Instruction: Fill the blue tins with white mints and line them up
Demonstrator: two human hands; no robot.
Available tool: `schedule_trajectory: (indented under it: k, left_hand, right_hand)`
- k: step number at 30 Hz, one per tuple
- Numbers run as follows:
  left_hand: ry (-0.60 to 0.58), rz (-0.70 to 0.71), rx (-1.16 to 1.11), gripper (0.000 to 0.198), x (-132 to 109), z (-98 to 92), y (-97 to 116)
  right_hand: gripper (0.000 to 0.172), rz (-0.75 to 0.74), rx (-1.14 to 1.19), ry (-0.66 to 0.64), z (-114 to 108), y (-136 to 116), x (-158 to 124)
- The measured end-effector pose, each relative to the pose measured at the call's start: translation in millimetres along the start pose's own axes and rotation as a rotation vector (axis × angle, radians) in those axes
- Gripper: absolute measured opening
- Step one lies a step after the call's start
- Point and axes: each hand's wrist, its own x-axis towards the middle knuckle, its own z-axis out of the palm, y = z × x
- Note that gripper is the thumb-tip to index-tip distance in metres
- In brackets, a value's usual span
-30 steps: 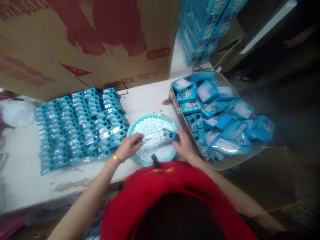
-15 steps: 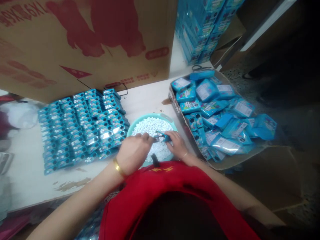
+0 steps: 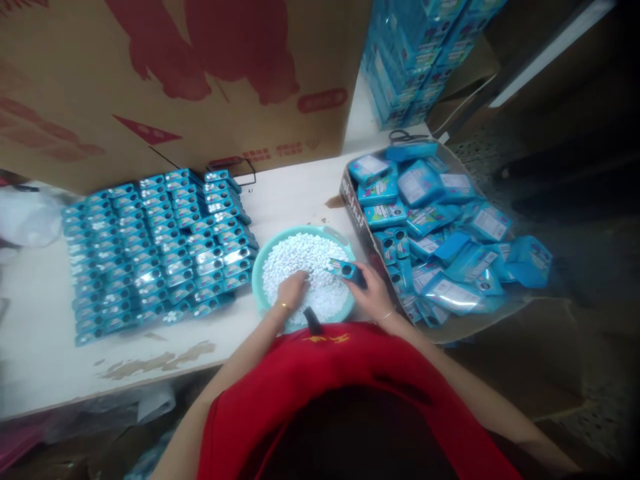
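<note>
Rows of small blue boxes (image 3: 155, 247), many showing a round dark spot, stand packed together on the white tabletop (image 3: 35, 333), left of the left fingers. Behind these rows and beyond those fingers rises a large cardboard carton (image 3: 240, 60) printed in red. The left hand (image 3: 291, 291) reaches into a turquoise bowl (image 3: 257, 272), fingertips down at the small white pieces (image 3: 287, 252); I cannot tell whether these fingers are apart or together. Just right of them, above the bowl's right side, a single blue box (image 3: 343, 268) is clamped in the fingers of the right hand (image 3: 371, 293), its free end pointing left. Beyond the right fingers lie dark-handled scissors (image 3: 401, 137), with a tall stack of blue packages (image 3: 415, 67) behind. Right beside those fingers, a cardboard tray (image 3: 354, 205) holds heaped blue packs (image 3: 427, 220).
</note>
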Motion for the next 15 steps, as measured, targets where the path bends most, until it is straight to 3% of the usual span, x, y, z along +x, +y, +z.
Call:
schedule_trajectory:
  k: [2, 5, 10, 15]
  left_hand:
    - [0.019, 0.026, -0.071, 0.026, 8.6, 11.0, 8.6]
    - [0.019, 0.061, -0.146, 0.027, 5.5, 3.1, 2.9]
    - [0.095, 0.192, -0.259, 0.031, -31.4, -53.4, -20.8]
    - [0.105, 0.324, -0.145, 0.028, -61.0, -117.9, -1.1]
  right_hand:
    - [0.038, 0.021, -0.007, 0.038, -1.4, 1.5, -1.0]
    - [0.038, 0.041, -0.014, 0.099, -4.4, 3.5, -1.4]
    - [0.034, 0.029, -0.043, 0.108, -4.4, 3.6, -0.1]
    - [0.035, -0.137, -0.084, 0.002, 9.4, -3.9, 4.3]
